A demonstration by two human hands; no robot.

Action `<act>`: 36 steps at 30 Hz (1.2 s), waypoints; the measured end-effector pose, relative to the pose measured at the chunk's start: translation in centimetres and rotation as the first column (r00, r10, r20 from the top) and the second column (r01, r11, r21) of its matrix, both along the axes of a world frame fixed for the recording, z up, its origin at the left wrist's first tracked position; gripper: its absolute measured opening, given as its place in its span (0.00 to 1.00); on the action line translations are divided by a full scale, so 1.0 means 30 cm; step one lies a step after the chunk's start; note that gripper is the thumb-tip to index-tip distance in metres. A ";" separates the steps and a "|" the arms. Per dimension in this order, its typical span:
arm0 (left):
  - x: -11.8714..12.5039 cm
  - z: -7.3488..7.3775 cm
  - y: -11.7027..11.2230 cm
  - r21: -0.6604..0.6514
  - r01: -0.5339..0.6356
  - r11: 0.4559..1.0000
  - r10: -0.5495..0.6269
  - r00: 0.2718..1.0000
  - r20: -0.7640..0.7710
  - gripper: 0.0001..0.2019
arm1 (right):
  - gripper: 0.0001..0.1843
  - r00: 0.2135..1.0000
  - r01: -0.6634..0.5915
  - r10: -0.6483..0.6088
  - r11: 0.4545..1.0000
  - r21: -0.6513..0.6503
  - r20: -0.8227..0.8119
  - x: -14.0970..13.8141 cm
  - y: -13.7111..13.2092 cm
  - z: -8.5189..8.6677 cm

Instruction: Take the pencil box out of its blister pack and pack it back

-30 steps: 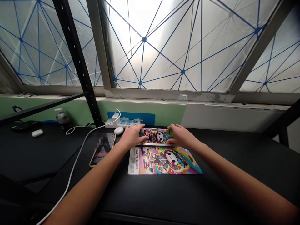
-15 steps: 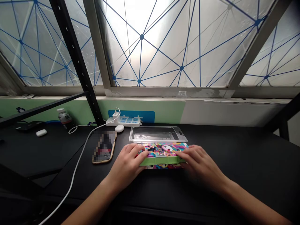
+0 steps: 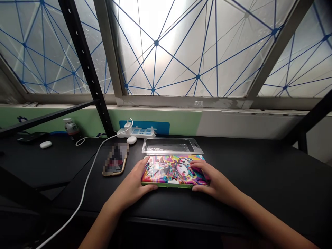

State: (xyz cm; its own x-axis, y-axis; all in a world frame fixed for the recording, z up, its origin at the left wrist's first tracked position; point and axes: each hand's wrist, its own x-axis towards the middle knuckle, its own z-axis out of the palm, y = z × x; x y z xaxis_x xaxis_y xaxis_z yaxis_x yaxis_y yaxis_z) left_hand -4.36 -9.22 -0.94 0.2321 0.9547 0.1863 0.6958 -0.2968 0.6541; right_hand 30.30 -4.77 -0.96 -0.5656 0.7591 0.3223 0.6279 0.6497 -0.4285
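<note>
A flat, brightly printed pencil case (image 3: pixel 168 170) with cartoon figures on its lid and a green front edge lies on the black desk in front of me. My left hand (image 3: pixel 138 178) grips its left end, the thumb along the front edge and the other fingers partly hidden at the side. At the right end my right hand (image 3: pixel 209 178) holds it too, with fingers over the lid and the thumb by the front edge. Just behind the case, a clear plastic package (image 3: pixel 171 147) rests on the desk.
Left of my hands lies a phone (image 3: pixel 116 160), close to a round white object (image 3: pixel 131 140). A white cable (image 3: pixel 89 173) runs from a power strip (image 3: pixel 141 132) across the desk. Farther left stand a bottle (image 3: pixel 71 128) and a small white case (image 3: pixel 46 145). Black metal posts (image 3: pixel 85 69) rise before the window.
The pencil case was tilted with its green side facing me; now it lies flatter with the printed lid up. Both hands have shifted to its ends, thumbs at the front edge.
</note>
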 end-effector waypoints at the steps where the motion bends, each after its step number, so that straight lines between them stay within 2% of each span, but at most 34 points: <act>1: 0.003 0.002 -0.002 -0.006 -0.019 1.000 0.019 1.000 0.009 0.46 | 0.32 0.999 0.001 -0.002 0.999 -0.033 -0.036 0.000 -0.001 0.006; 4: 0.009 0.007 -0.011 -0.027 -0.067 0.997 0.068 0.997 0.044 0.52 | 0.26 0.987 0.026 -0.042 0.994 -0.105 -0.152 -0.011 0.004 0.023; 6: 0.013 0.012 -0.019 -0.053 -0.083 0.995 0.087 0.993 0.080 0.55 | 0.22 0.959 0.099 -0.142 0.979 -0.178 -0.247 -0.023 0.021 0.029; 10: 0.017 0.020 -0.025 -0.117 -0.104 0.988 0.115 0.989 0.090 0.61 | 0.29 0.840 0.216 -0.356 0.911 -0.351 -0.409 -0.044 0.083 0.013; 15: 0.011 0.015 -0.019 -0.109 -0.089 0.990 0.097 0.993 0.072 0.61 | 0.24 0.794 0.230 -0.404 0.891 -0.391 -0.454 -0.029 0.113 -0.012; 18: 0.006 0.007 -0.014 -0.103 -0.094 0.990 0.100 0.994 0.049 0.59 | 0.21 0.814 0.257 -0.392 0.905 -0.339 -0.429 -0.008 0.080 -0.007; 21: 0.004 0.002 -0.008 -0.078 -0.106 0.991 0.109 0.994 0.031 0.53 | 0.18 0.874 0.297 -0.339 0.940 -0.170 -0.349 0.010 0.037 0.008; 23: 0.008 0.005 -0.004 -0.051 -0.109 0.993 0.110 0.993 0.028 0.45 | 0.18 0.912 0.288 -0.299 0.954 -0.081 -0.281 0.020 0.018 0.017; 27: 0.028 0.032 0.000 -0.038 -0.151 0.988 0.152 0.988 0.004 0.30 | 0.24 0.944 0.203 -0.220 0.975 -0.091 -0.245 0.039 0.007 0.034; 29: 0.034 0.045 -0.001 -0.044 -0.193 0.980 0.193 0.981 -0.013 0.28 | 0.29 0.959 0.123 -0.145 0.987 -0.104 -0.242 0.045 0.005 0.040; 31: 0.030 0.049 -0.001 -0.046 -0.217 0.975 0.216 0.976 -0.017 0.27 | 0.30 0.977 0.077 -0.090 0.994 -0.075 -0.195 0.043 0.000 0.040; 36: -0.009 0.011 0.008 0.007 -0.146 0.989 0.147 0.989 -0.007 0.28 | 0.23 0.987 0.115 -0.109 0.992 0.051 -0.115 0.017 -0.015 0.026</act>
State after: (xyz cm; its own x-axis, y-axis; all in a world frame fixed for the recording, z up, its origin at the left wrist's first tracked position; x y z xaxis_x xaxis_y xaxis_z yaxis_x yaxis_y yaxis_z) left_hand -4.63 -8.98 -0.60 0.0912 0.9773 0.1914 0.7367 -0.1955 0.6474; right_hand 30.80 -5.21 -0.20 -0.4360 0.7940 0.4237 0.6482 0.6036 -0.4642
